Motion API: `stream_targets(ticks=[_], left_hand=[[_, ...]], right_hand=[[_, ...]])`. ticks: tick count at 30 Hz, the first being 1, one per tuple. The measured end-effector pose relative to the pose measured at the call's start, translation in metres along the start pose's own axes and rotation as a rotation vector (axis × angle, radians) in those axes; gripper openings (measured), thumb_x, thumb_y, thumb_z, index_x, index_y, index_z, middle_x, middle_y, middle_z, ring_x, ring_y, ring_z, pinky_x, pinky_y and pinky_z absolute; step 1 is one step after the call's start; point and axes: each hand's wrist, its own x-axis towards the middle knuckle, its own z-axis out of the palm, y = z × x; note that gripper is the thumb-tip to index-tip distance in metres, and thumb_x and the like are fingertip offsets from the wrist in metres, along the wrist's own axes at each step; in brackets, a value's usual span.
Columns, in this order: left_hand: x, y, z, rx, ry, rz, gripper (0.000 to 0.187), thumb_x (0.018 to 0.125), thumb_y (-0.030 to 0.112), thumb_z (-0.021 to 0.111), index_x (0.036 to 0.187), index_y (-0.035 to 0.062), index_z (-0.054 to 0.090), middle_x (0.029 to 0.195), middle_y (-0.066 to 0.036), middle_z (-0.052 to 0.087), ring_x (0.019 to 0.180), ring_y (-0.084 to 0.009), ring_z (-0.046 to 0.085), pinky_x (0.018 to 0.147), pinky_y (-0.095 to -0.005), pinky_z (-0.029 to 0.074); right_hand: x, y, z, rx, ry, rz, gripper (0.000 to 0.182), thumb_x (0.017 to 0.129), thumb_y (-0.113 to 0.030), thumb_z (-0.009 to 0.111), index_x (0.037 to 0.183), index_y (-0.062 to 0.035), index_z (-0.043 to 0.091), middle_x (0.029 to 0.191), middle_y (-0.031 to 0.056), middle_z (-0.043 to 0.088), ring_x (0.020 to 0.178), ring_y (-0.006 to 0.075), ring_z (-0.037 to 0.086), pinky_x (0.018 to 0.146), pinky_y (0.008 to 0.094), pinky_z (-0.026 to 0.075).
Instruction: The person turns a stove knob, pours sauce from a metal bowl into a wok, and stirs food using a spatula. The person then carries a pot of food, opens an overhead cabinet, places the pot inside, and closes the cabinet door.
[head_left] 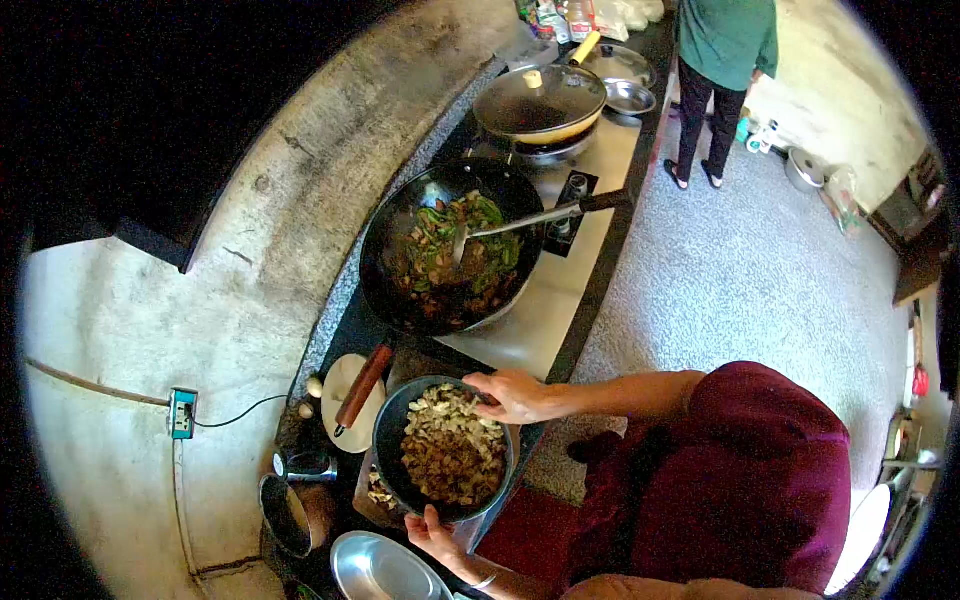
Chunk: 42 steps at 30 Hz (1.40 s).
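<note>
A dark round bowl (pixel 382 450) holds pale chopped pieces on one side and brown minced food on the other. My right hand (pixel 508 396) grips its upper right rim, and my left hand (pixel 436 536) holds its lower edge. Beneath the bowl, part of a cutting board (pixel 368 495) shows, with some chopped bits on it. Ahead on the stove (pixel 515 335) is a black wok (pixel 378 250) containing green vegetables and brown pieces. A metal spatula (pixel 530 218) rests in the wok, its dark handle extending over the right rim.
Beyond the wok sits a lidded pan (pixel 540 100) with a yellow handle. A steel basin (pixel 385 568), a dark pot (pixel 285 515) and a round pale lid or board (pixel 350 385) are near the bowl. A person in a green top (pixel 728 40) stands at the far right of the counter.
</note>
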Motion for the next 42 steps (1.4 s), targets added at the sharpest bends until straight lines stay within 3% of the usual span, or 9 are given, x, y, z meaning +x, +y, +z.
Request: stream_targets(ticks=[15,19,21,22,25,27,29,33,42], left_hand=[[-0.021,0.027,-0.002,-0.169,-0.125,0.051,0.016,0.067,0.002,0.054,0.069,0.0043,0.038,0.063,0.0,0.038,0.059,-0.0107,0.036,0.053,-0.0248,0.033],[-0.044,0.041,-0.003,-0.016,-0.293,0.071,0.02,0.069,0.01,0.06,0.082,0.0054,0.045,0.074,-0.001,0.043,0.073,-0.0146,0.041,0.073,-0.0281,0.038],[-0.08,0.037,0.026,-0.017,0.111,0.085,0.025,0.068,0.011,0.062,0.086,0.0046,0.046,0.075,-0.001,0.043,0.073,-0.0141,0.042,0.074,-0.0285,0.038],[-0.083,0.029,0.032,-0.016,0.099,0.096,0.025,0.068,0.011,0.062,0.086,0.0046,0.046,0.075,-0.001,0.043,0.073,-0.0141,0.042,0.074,-0.0285,0.038],[-0.103,0.029,0.045,0.051,-0.291,0.182,0.04,0.068,0.009,0.064,0.102,-0.0009,0.046,0.089,-0.005,0.048,0.081,-0.0147,0.043,0.076,-0.0304,0.038],[-0.152,0.031,0.082,0.052,-0.116,0.043,0.039,0.07,0.007,0.064,0.103,-0.0008,0.046,0.098,-0.006,0.049,0.087,-0.0152,0.044,0.078,-0.0306,0.038],[-0.178,0.056,0.116,0.139,-0.416,0.286,0.041,0.067,0.006,0.056,0.065,0.0145,0.016,0.064,0.003,0.016,0.059,-0.0089,0.018,0.051,-0.0392,0.014],[-0.243,0.064,0.188,-0.075,-0.408,0.076,0.034,0.066,-0.005,0.052,0.066,0.0126,0.023,0.065,0.004,0.019,0.058,-0.0083,0.019,0.051,-0.0261,0.017],[-0.292,0.064,0.31,-0.081,-0.877,0.234,0.028,0.07,-0.003,0.056,0.068,0.0123,0.032,0.06,0.007,0.027,0.054,-0.0035,0.026,0.048,-0.0214,0.026]], right_hand=[[-0.044,-0.012,-0.006,-0.028,0.093,0.084,0.05,0.069,-0.022,0.059,0.112,0.0012,0.049,0.075,0.0194,0.061,0.067,0.0373,0.059,0.065,0.0448,0.049],[-0.091,-0.006,-0.032,-0.005,0.136,0.077,0.05,0.068,-0.02,0.059,0.112,0.0016,0.049,0.072,0.0186,0.059,0.067,0.0356,0.059,0.061,0.0455,0.047],[-0.119,0.003,-0.047,0.03,0.193,0.084,0.047,0.067,-0.019,0.059,0.11,-0.0003,0.05,0.071,0.0178,0.059,0.067,0.0355,0.059,0.061,0.0458,0.047],[-0.132,0.011,-0.054,0.033,0.209,0.086,0.047,0.067,-0.019,0.059,0.11,-0.0003,0.05,0.071,0.0178,0.059,0.067,0.0355,0.059,0.061,0.0458,0.047],[-0.178,0.038,-0.083,0.022,0.329,0.029,0.044,0.067,-0.019,0.058,0.107,-0.0022,0.051,0.069,0.0171,0.058,0.067,0.0354,0.059,0.06,0.0464,0.047],[-0.215,0.053,-0.108,0.036,0.364,0.094,0.038,0.067,-0.019,0.058,0.103,-0.0054,0.053,0.069,0.0173,0.058,0.066,0.0357,0.059,0.06,0.0474,0.047],[-0.249,0.081,-0.121,-0.021,0.534,0.077,0.032,0.067,-0.02,0.057,0.097,-0.0098,0.053,0.07,0.0167,0.058,0.064,0.0377,0.057,0.058,0.0489,0.046],[-0.328,0.098,-0.185,-0.033,0.546,0.153,0.032,0.067,-0.02,0.056,0.097,-0.0083,0.052,0.069,0.0182,0.056,0.065,0.0381,0.056,0.06,0.0482,0.045],[-0.441,0.129,-0.271,0.01,0.728,0.52,0.036,0.07,-0.02,0.054,0.104,-0.0073,0.054,0.062,0.0146,0.053,0.058,0.0317,0.054,0.054,0.0419,0.043]])
